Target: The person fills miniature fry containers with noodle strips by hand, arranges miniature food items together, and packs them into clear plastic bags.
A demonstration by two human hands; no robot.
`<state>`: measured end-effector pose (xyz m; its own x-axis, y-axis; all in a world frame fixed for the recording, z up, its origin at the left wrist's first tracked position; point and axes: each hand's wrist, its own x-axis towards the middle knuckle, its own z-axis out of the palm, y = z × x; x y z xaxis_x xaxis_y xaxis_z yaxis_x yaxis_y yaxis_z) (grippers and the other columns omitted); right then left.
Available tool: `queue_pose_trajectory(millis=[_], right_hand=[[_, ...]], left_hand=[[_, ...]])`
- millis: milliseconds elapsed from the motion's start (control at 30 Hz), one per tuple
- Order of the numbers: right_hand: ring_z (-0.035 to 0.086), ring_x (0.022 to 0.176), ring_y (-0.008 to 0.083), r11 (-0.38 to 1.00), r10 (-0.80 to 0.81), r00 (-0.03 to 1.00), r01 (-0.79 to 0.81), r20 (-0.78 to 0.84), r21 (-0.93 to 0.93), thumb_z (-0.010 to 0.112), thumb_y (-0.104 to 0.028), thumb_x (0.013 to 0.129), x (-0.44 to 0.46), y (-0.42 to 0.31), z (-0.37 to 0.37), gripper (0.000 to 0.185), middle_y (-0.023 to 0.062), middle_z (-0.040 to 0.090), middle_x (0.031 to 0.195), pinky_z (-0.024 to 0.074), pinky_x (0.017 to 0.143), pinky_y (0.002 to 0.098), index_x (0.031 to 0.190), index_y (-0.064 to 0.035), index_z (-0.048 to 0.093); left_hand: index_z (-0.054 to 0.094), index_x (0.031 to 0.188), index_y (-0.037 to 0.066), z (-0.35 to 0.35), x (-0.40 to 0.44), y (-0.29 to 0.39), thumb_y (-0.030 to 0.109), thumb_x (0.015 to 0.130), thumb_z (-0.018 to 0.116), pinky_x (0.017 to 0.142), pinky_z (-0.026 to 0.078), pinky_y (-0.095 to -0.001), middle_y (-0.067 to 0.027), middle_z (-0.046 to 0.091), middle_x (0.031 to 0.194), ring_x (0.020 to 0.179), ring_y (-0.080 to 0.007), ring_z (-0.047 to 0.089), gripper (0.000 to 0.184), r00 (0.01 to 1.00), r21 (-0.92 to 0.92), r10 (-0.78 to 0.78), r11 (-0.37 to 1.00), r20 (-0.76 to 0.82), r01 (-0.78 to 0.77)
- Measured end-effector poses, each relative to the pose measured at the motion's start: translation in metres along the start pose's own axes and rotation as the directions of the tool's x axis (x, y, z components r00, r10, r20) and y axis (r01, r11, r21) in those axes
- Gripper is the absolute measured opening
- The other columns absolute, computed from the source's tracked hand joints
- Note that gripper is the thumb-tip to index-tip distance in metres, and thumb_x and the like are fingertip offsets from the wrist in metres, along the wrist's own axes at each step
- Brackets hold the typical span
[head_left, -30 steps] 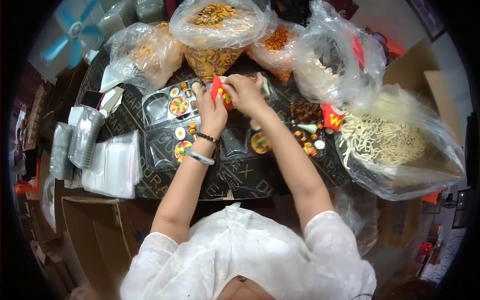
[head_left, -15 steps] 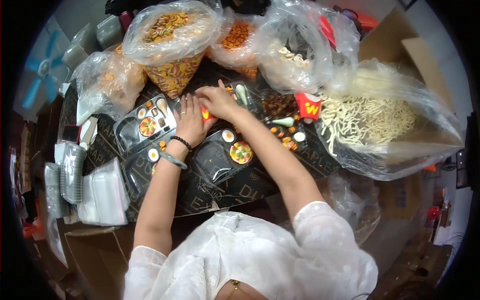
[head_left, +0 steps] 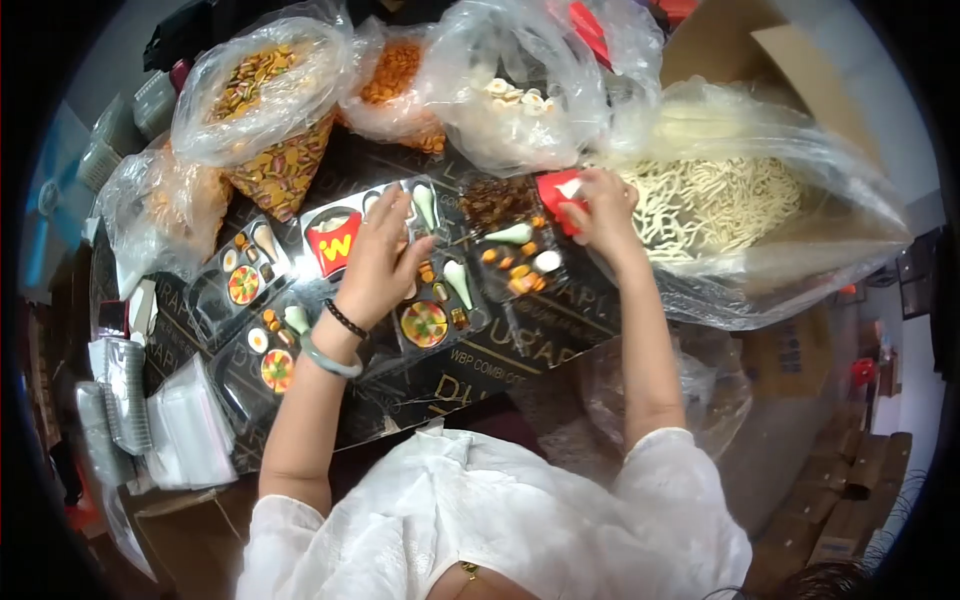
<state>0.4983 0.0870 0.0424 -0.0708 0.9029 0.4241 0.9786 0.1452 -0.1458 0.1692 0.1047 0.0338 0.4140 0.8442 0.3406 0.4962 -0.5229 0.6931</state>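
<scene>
My left hand, with a black bead bracelet and a pale bangle at the wrist, hovers over a clear plastic tray. Its fingers are stretched out and the thumb stands apart. A red fries carton with a yellow logo lies in that tray, left of the hand. On the right, my right hand has its fingers closed on a second red fries carton, beside the dark brown pieces. Miniature food pieces fill part of the nearby trays, including a small pizza and a pale green bottle-shaped piece.
Open plastic bags line the back: sandwich-like pieces, orange pieces, white round pieces. A large bag of pale fry-like strips lies at right. Clear sleeves and stacked plastic trays stand at left.
My right hand has moved right, from beside my left hand to the second fries carton. My left hand has uncovered the first carton, which now shows face up. The whole view has shifted.
</scene>
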Motion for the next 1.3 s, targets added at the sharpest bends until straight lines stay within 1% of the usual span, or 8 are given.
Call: queue_pose_trajectory(millis=[133, 267, 333, 433, 600, 767, 967, 1300], right_hand=[[0.059, 0.079, 0.0183, 0.602, 0.365, 0.931, -0.224, -0.014, 0.766, 0.065, -0.016, 0.085, -0.016, -0.023, 0.011, 0.017, 0.0089, 0.062, 0.09, 0.0462, 0.07, 0.0286, 0.08, -0.0003, 0.065], [0.059, 0.082, 0.0146, 0.54, 0.353, 0.922, -0.341, 0.16, 0.77, 0.06, -0.016, 0.089, -0.034, -0.044, 0.002, 0.02, 0.0092, 0.062, 0.089, 0.0467, 0.075, 0.0263, 0.091, 0.0025, 0.064], [0.064, 0.082, 0.0209, 0.444, 0.491, 0.86, -0.383, 0.137, 0.81, 0.059, -0.022, 0.089, -0.034, 0.0, -0.001, 0.025, 0.014, 0.067, 0.088, 0.0488, 0.076, 0.0303, 0.099, 0.0009, 0.065], [0.063, 0.088, 0.0388, 0.709, 0.701, 0.713, -0.701, 0.034, 0.079, 0.053, -0.033, 0.09, -0.031, 0.101, -0.018, 0.038, 0.0234, 0.066, 0.091, 0.0494, 0.076, 0.0425, 0.093, 0.002, 0.066], [0.061, 0.101, 0.0345, 0.598, 0.798, 0.581, -0.727, 0.163, -0.337, 0.054, -0.044, 0.087, 0.004, 0.156, -0.001, 0.049, 0.0216, 0.064, 0.105, 0.049, 0.083, 0.042, 0.101, 0.0005, 0.067], [0.062, 0.101, 0.0328, 0.651, 0.756, 0.571, -0.705, 0.32, -0.28, 0.06, -0.046, 0.077, 0.05, 0.138, 0.015, 0.052, 0.0223, 0.063, 0.109, 0.0485, 0.086, 0.0396, 0.105, -0.0018, 0.065], [0.064, 0.089, 0.0339, 0.726, 0.687, 0.684, -0.659, 0.245, -0.196, 0.066, -0.02, 0.076, 0.026, 0.156, 0.017, 0.037, 0.0219, 0.065, 0.098, 0.0508, 0.076, 0.0395, 0.105, 0.0028, 0.062], [0.058, 0.058, 0.011, -0.051, 0.599, 0.644, -0.563, 0.477, 0.825, 0.07, -0.008, 0.079, -0.031, 0.145, -0.032, 0.017, 0.0046, 0.065, 0.073, 0.0462, 0.051, 0.026, 0.087, 0.0045, 0.062]], left_hand=[[0.025, 0.142, 0.002, 0.073, 0.014, 0.071, 0.014, 0.086, 0.065, 0.089, 0.048, -0.0308, -0.0189, 0.034, 0.143, 0.123, -0.0269, 0.046, 0.07, 0.965, -0.714, -0.216, 0.651, 0.152, 0.258], [0.042, 0.124, 0.0, 0.125, 0.035, 0.081, 0.01, 0.086, 0.065, 0.076, 0.056, -0.0324, -0.0119, 0.057, 0.111, 0.097, -0.0211, 0.06, 0.046, 0.855, -0.896, -0.308, 0.018, 0.417, 0.444], [0.045, 0.118, -0.001, 0.128, 0.039, 0.087, 0.009, 0.085, 0.065, 0.074, 0.057, -0.0339, -0.0112, 0.059, 0.106, 0.092, -0.0214, 0.062, 0.04, 0.824, -0.872, -0.349, 0.038, 0.447, 0.489], [0.05, 0.11, -0.001, 0.133, 0.043, 0.089, 0.009, 0.083, 0.069, 0.068, 0.057, -0.0302, -0.011, 0.062, 0.1, 0.082, -0.0185, 0.065, 0.034, 0.802, -0.859, -0.4, 0.069, 0.443, 0.508], [0.053, 0.111, 0.0, 0.153, 0.05, 0.088, 0.005, 0.08, 0.07, 0.067, 0.056, -0.0276, -0.0093, 0.063, 0.098, 0.083, -0.0158, 0.064, 0.036, 0.831, -0.86, -0.371, 0.141, 0.414, 0.491], [0.044, 0.12, 0.002, 0.158, 0.059, 0.094, 0.004, 0.085, 0.063, 0.067, 0.056, -0.0274, -0.0087, 0.06, 0.108, 0.089, -0.0156, 0.063, 0.04, 0.798, -0.758, -0.388, 0.294, 0.462, 0.582], [0.048, 0.119, 0.008, 0.164, 0.068, 0.101, 0.008, 0.088, 0.061, 0.069, 0.059, -0.0351, -0.0064, 0.06, 0.108, 0.09, -0.0182, 0.063, 0.033, 0.756, -0.787, -0.354, 0.081, 0.551, 0.612], [0.042, 0.128, 0.013, 0.208, 0.083, 0.133, 0.015, 0.094, 0.052, 0.073, 0.057, -0.0433, -0.0079, 0.055, 0.117, 0.1, -0.0232, 0.06, 0.035, 0.673, -0.733, -0.369, -0.035, 0.641, 0.679]])
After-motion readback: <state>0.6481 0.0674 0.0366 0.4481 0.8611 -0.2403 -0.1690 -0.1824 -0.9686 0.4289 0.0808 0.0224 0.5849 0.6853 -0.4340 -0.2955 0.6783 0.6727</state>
